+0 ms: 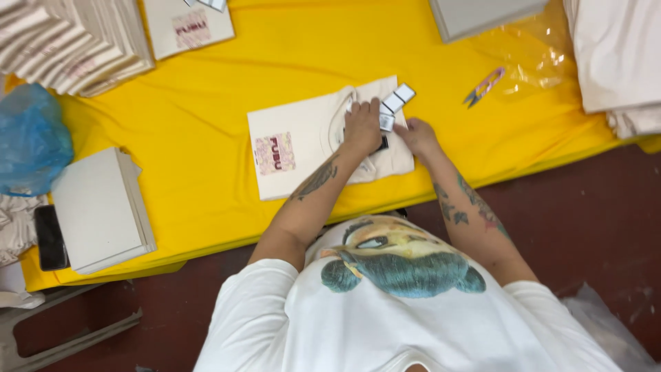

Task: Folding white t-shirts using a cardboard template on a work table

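The fingers of the left hand (363, 124) lie flat and spread on the collar end of a folded cream T-shirt (323, 138), pinning it down without closing on anything. The fingers of the right hand (416, 136) pinch at the small white hang tags (394, 107) that stick out past the shirt's collar end; how firm that pinch is cannot be told.

The shirt lies in the middle of the yellow-covered counter (206, 117), its pink printed patch (275, 153) turned up at the end away from the hands. It looks light, soft and limp, and would likely sag or unfold if lifted by one edge; a hold under both folded sides, or a flat palm on top, would probably keep its shape. The tags look thin, stiff and easily bent, best taken by their edges.

Beyond the shirt's collar end lie small purple thread snips (485, 86), well apart from the hands, with clear plastic wrap (537, 62) just past them. Stacks of folded garments (69, 41) sit far off past the patch end, with a pile of grey boards (103, 210), a blue plastic bag (31, 138) and a dark phone (49, 238). Nothing crowds the shirt itself.
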